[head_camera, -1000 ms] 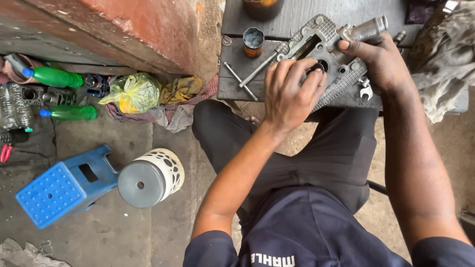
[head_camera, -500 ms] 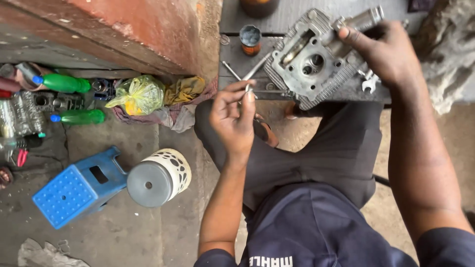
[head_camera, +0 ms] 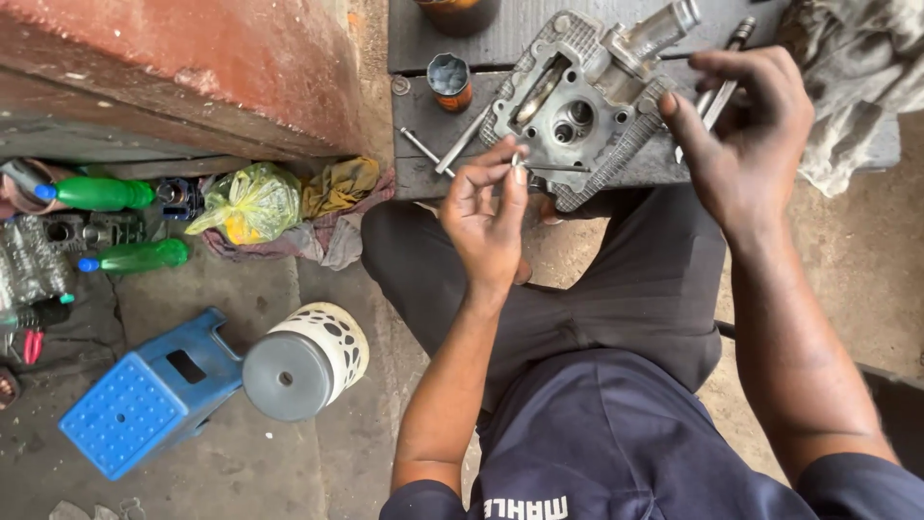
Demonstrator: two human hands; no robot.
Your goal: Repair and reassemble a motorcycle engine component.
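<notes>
A grey metal cylinder head (head_camera: pixel 577 106) with cooling fins lies on a dark wooden board (head_camera: pixel 539 34) in front of my knees. My left hand (head_camera: pixel 486 217) is raised just below the head and pinches a small metal part (head_camera: pixel 516 159) between thumb and fingertips. A thin rod runs from that part towards the head. My right hand (head_camera: pixel 746 135) is at the head's right edge, thumb against the fins and fingers spread and curled. Under its fingers a long metal tool (head_camera: pixel 722 91) lies on the board.
On the board's left part are a small rusty can (head_camera: pixel 449 79) and loose rods (head_camera: pixel 428 152); a grey rag (head_camera: pixel 852 87) lies at the right. Left of my legs: blue stool (head_camera: pixel 144 395), white-and-grey container (head_camera: pixel 303 361), green bottles (head_camera: pixel 96 193), yellow bag (head_camera: pixel 250 202), red wall (head_camera: pixel 192 67).
My left hand came off the cylinder head and drew back towards me, now pinching a small part. My right hand loosened its grip on the head's right end and spread its fingers.
</notes>
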